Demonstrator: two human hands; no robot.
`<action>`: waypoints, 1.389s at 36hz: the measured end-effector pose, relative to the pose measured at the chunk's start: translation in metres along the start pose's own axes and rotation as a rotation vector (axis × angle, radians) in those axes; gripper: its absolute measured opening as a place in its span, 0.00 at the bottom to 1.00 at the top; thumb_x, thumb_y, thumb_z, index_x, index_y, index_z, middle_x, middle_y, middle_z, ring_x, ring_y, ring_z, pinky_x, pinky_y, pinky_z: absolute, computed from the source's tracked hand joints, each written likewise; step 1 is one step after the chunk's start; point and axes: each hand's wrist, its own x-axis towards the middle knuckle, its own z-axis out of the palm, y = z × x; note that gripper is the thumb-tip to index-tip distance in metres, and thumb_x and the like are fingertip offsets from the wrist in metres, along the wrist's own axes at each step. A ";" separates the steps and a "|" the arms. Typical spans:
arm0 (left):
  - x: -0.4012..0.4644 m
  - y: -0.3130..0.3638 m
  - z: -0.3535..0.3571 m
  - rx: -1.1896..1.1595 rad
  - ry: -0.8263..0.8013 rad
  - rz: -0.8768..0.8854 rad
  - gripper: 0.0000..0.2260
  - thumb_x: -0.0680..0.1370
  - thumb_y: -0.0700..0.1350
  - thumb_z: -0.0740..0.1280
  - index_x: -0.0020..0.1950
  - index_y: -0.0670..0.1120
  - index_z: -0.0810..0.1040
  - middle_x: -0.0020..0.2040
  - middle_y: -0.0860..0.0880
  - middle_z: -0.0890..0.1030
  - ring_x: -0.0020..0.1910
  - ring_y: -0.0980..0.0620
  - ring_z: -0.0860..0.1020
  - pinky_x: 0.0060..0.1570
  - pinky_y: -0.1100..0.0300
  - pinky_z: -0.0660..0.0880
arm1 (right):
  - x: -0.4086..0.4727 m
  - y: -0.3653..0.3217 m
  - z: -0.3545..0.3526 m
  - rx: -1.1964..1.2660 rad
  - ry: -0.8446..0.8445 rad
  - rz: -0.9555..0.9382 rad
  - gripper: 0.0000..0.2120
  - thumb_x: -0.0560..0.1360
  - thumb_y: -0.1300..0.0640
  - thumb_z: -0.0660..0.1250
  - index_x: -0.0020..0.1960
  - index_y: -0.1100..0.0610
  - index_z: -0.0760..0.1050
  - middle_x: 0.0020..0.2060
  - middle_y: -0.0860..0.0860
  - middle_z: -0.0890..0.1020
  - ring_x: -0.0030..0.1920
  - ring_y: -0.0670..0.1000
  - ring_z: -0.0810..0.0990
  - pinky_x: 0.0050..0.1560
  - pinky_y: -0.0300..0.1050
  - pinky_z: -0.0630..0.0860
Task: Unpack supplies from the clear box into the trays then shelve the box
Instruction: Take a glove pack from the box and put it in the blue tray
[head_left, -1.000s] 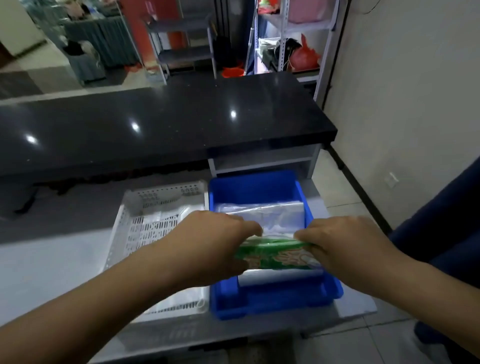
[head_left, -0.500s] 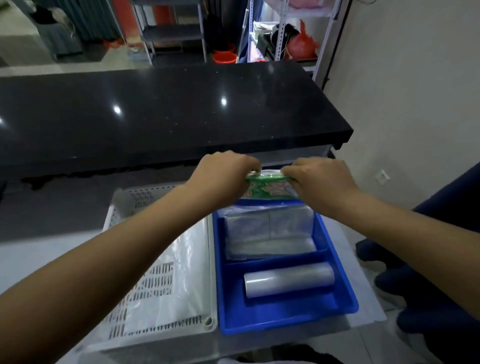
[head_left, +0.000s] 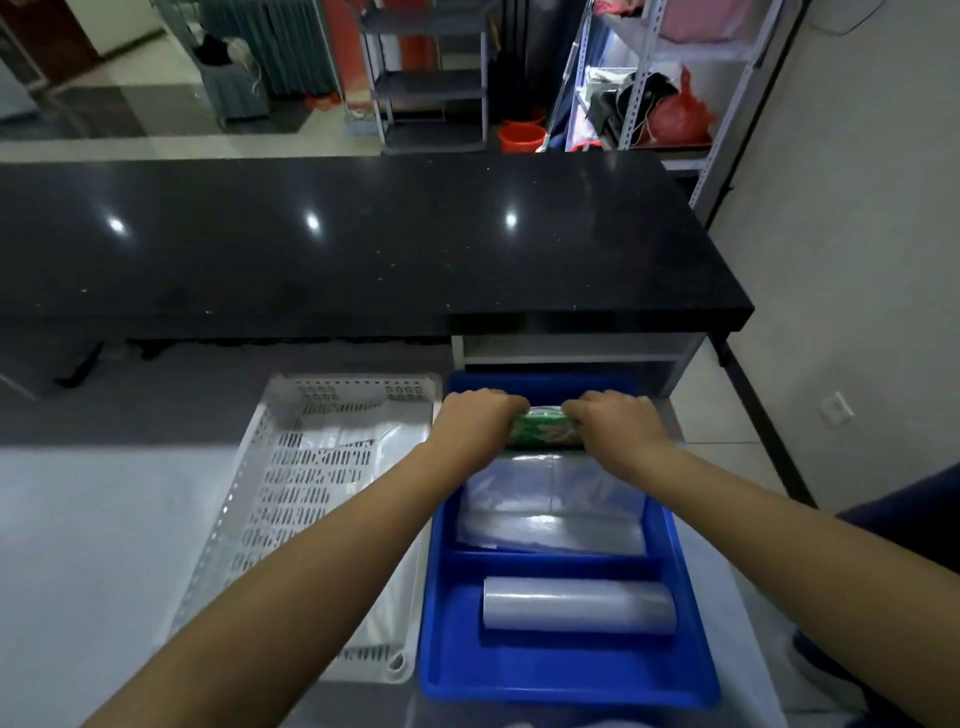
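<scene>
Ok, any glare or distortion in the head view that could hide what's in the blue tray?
Head view: three ceiling-light glints sit on the black countertop, clear of the blue tray; mild sheen on the clear roll and the plastic bags; wide-angle bending at the edges; the green packet is slightly soft.

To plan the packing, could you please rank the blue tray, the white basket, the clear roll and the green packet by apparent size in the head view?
1. blue tray and white basket: look alike, basket partly hidden by an arm
2. clear roll
3. green packet, mostly covered by the left hand and right hand
</scene>
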 end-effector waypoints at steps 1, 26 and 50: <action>0.003 -0.002 0.000 -0.020 -0.018 -0.011 0.18 0.78 0.42 0.65 0.66 0.56 0.77 0.56 0.50 0.84 0.52 0.44 0.81 0.44 0.52 0.75 | 0.002 0.003 0.000 0.029 -0.009 -0.001 0.10 0.78 0.58 0.62 0.57 0.50 0.76 0.51 0.50 0.80 0.50 0.56 0.79 0.40 0.47 0.69; -0.001 -0.008 0.059 -0.073 0.131 -0.288 0.23 0.80 0.56 0.61 0.74 0.49 0.69 0.69 0.43 0.73 0.67 0.39 0.70 0.65 0.46 0.65 | -0.015 0.032 0.053 0.489 -0.014 0.190 0.33 0.79 0.37 0.55 0.79 0.45 0.50 0.80 0.50 0.52 0.80 0.55 0.48 0.75 0.61 0.50; -0.051 0.023 0.016 -0.341 -0.062 -0.505 0.32 0.79 0.67 0.56 0.80 0.60 0.51 0.82 0.49 0.51 0.80 0.45 0.47 0.76 0.45 0.49 | -0.053 0.026 0.012 0.735 -0.059 0.142 0.32 0.78 0.36 0.59 0.77 0.37 0.51 0.80 0.44 0.50 0.80 0.51 0.44 0.75 0.60 0.49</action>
